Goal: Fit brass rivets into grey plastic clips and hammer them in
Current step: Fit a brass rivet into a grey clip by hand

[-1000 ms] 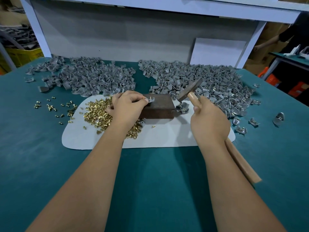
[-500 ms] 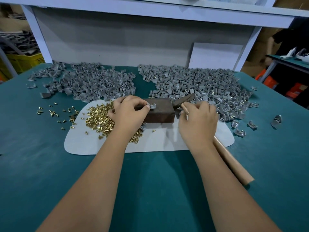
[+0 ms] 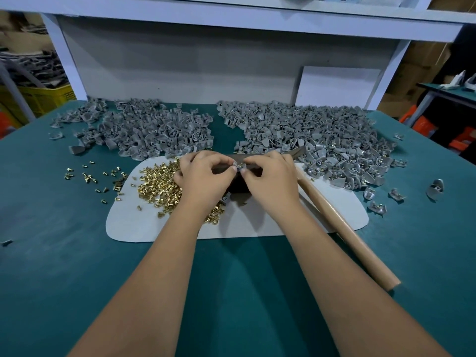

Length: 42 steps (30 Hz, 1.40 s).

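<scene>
My left hand [image 3: 203, 176] and my right hand [image 3: 270, 181] meet fingertip to fingertip over a dark block [image 3: 240, 188]. Together they pinch one small grey clip [image 3: 239, 167] with a brass rivet showing in it. The hammer lies to the right of my right hand. Its wooden handle [image 3: 342, 228] slants toward the table's near right, and its metal head [image 3: 296, 152] peeks out behind my knuckles. Whether my palm still touches the handle is hidden. A pile of loose brass rivets [image 3: 159, 181] sits just left of my left hand.
A white mat [image 3: 144, 222] lies under the block on the green table [image 3: 51, 253]. Two big heaps of grey clips sit at the back, left [image 3: 154, 130] and right [image 3: 322, 135]. Scattered rivets [image 3: 87, 176] lie left of the mat, stray clips [image 3: 435, 188] to the right. A shelf frame rises behind.
My right hand brought the raised hammer down, laid it beside the block, and moved left to join my left hand on the clip.
</scene>
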Tool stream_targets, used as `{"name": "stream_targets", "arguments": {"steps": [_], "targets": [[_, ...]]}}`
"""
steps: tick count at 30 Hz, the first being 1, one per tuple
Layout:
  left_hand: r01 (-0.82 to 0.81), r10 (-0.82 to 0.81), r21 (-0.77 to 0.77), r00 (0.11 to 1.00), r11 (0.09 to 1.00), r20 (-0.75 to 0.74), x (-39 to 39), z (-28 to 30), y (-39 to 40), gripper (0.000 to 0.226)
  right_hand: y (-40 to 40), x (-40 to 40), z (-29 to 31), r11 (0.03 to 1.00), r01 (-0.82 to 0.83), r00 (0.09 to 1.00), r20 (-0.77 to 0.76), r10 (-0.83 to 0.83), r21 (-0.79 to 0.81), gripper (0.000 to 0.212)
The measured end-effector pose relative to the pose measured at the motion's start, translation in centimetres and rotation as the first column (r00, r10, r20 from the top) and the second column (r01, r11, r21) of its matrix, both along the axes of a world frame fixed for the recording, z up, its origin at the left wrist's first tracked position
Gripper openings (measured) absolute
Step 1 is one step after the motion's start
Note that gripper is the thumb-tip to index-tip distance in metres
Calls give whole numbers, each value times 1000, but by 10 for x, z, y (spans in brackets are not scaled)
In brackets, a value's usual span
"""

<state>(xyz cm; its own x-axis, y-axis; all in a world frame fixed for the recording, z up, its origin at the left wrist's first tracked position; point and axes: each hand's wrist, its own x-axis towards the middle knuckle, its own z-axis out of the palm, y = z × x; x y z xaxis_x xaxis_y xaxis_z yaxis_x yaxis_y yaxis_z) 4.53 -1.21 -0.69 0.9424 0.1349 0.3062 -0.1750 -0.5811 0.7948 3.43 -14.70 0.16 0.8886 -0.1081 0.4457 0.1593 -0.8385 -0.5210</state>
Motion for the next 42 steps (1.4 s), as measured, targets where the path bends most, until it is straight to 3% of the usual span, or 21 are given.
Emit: {"name": "stream_targets", "arguments": {"steps": [7, 9, 12, 13, 15, 20, 25, 29, 31, 33, 35, 39, 42], "targets": [[19, -20, 17, 1000, 1000, 15, 2, 2, 0, 19, -6, 5, 10, 996, -46, 998, -40, 49, 72, 15], [14, -14, 31, 1000, 999, 6, 4, 2, -1, 14, -9, 14, 22, 985, 4, 1000, -22, 0, 174, 19], [10, -10, 26, 1000, 1000, -8, 7, 0, -1, 13, -15, 29, 38, 894, 127, 987, 31, -155, 430, 53], [11, -10, 21, 1000, 1000, -9, 8, 0, -1, 13, -14, 32, 38, 887, 167, 981, 17, -193, 431, 65], [12, -12, 23, 1000, 1000, -7, 9, -2, -1, 14, -10, 34, 27, 926, 233, 970, 0, -245, 297, 73], [23, -23, 39, 1000, 999, 12, 13, -2, -2, 16, 5, 18, -7, 981, 178, 979, 112, -170, -70, 55], [77, -70, -54, 991, 996, 116, 11, 0, 8, 37, 15, 3, -1, 984, 47, 961, 278, 3, -173, 32], [-66, 114, -204, 966, 977, 233, 12, 6, 40, 46, 31, -10, 5, 950, -180, 915, 311, 257, -256, 20], [-226, 277, -241, 939, 944, 204, 13, 5, 62, 50, 38, -16, 5, 892, -316, 886, 235, 399, -323, 18], [-399, 421, -164, 897, 902, 134, 14, 0, 84, 57, 47, -21, 3, 807, -417, 857, 116, 502, -418, 19], [-460, 455, 76, 888, 885, 65, 16, -5, 98, 62, 54, -23, 1, 733, -461, 833, 41, 551, -500, 23], [-317, 425, 414, 882, 853, -201, 21, -13, 101, 55, 65, -28, -5, 636, -542, 795, -89, 601, -549, 40], [-279, 427, 506, 881, 816, -203, 23, -17, 98, 42, 71, -30, -11, 594, -578, 783, -177, 596, -560, 42]]}}
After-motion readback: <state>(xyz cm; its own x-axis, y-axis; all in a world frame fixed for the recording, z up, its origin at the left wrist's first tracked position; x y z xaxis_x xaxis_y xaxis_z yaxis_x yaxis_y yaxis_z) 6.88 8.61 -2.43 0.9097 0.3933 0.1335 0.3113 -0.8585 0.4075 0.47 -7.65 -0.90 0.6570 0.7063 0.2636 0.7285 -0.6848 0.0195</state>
